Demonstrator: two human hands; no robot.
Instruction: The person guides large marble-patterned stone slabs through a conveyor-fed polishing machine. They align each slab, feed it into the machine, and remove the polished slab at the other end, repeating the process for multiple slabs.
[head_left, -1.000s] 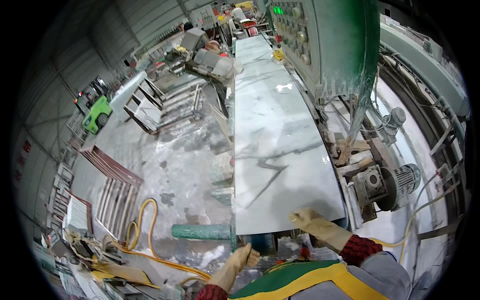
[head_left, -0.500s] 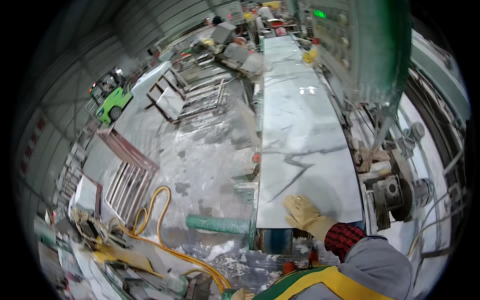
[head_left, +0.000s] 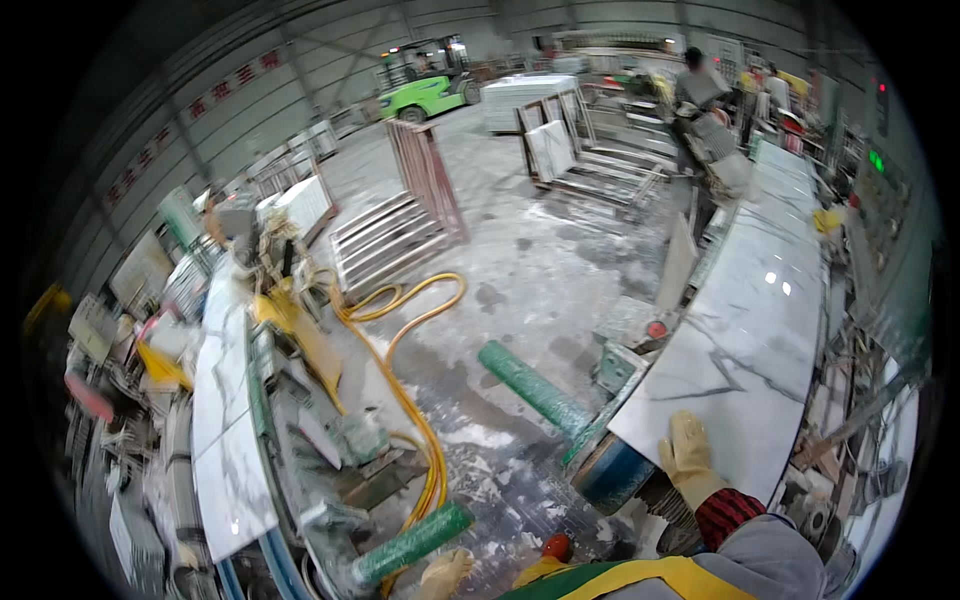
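My right hand (head_left: 690, 455), in a cream work glove, lies flat on the near end of a long white marble-look slab (head_left: 735, 345) with dark grey veins. Its fingers are stretched out and pointing away from me. The slab rests on a conveyor line at the right, over a blue roller (head_left: 618, 475). At the lower edge of the picture is my left hand (head_left: 447, 573), gloved the same way. It is loosely open beside the end of a green tube (head_left: 415, 540), with nothing visible in it. The picture's edge cuts off part of this hand.
A second line with veined slabs (head_left: 232, 450) runs along the left. Yellow hoses (head_left: 405, 385) snake over the wet floor between the lines. Another green tube (head_left: 535, 390) juts out near the right line. Metal racks (head_left: 395, 240) and a green forklift (head_left: 430, 90) stand farther off.
The view has swung left, bringing the left line into sight and shifting the slab to the right. My right hand stays on the slab's near end. More of my left hand shows.
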